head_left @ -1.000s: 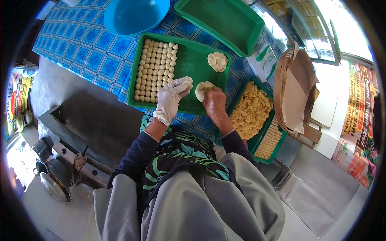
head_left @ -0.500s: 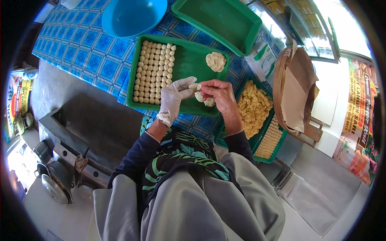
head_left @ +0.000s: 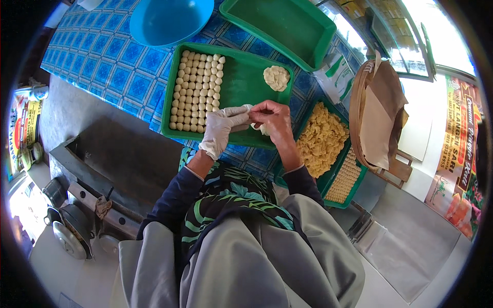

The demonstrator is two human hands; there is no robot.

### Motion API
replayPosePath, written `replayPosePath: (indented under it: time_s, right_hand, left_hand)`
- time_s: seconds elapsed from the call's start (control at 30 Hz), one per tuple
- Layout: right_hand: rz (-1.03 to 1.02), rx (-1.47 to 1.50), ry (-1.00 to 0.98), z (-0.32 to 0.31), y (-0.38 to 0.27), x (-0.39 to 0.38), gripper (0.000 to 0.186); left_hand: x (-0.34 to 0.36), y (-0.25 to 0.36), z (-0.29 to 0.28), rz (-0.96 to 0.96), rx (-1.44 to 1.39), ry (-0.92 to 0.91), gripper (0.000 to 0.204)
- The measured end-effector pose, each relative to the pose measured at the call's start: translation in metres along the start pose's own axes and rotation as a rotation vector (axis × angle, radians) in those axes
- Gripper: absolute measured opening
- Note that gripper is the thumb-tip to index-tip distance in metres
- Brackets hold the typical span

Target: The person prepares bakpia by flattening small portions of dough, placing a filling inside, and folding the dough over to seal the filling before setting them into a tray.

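While both hands meet over the near edge of the green tray [head_left: 246,69], just right of the rows of balls [head_left: 195,92], I can see how close the dough [head_left: 263,129] lies: close to the tray's near right corner, below the right hand [head_left: 276,120] and partly covered by it. That bare hand has thumb and fingers drawn together in a pinch, set against the fingertips of the gloved left hand [head_left: 218,126]. Whether a scrap of dough is caught between them I cannot tell (the fingers hide the very spot). The left hand's fingers point rightward, nearly straight, and its back screens the near right end of the rows, so I cannot say whether it grips anything.

The balls fill the tray's left half, packed close from far edge to near. By the far right corner sits a rough, flat patty [head_left: 277,78], well apart from both hands. Off the tray's right edge lies a heap of yellow mash [head_left: 321,141], with small balls [head_left: 343,179] in rows beside it. A blue bowl [head_left: 172,23] stands on the tabletop [head_left: 136,77], past the tray's far left corner.
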State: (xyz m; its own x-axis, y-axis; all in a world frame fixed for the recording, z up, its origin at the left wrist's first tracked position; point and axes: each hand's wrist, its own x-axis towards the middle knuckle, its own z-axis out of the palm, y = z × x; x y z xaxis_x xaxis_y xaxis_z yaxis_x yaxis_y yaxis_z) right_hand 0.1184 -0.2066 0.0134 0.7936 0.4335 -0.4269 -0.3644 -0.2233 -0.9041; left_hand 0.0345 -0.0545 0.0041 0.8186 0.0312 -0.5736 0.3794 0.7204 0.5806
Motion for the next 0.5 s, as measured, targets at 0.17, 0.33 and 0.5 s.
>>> replayPosePath:
  time_s: [0.17,0.33,0.5]
  right_hand:
    - [-0.373,-0.368,-0.01,0.008,-0.007,-0.01,0.011]
    - [-0.367,-0.32,0.196,0.012,0.02,-0.002,0.015]
    - [0.015,0.083,0.208,0.015,0.025,0.003,0.018]
  left_hand:
    - [0.006,-0.004,-0.009,-0.09,-0.083,0.041,0.026]
    - [0.006,-0.014,0.01,0.088,-0.059,0.139,0.036]
    - [-0.002,-0.028,0.021,0.339,0.237,0.112,0.058]
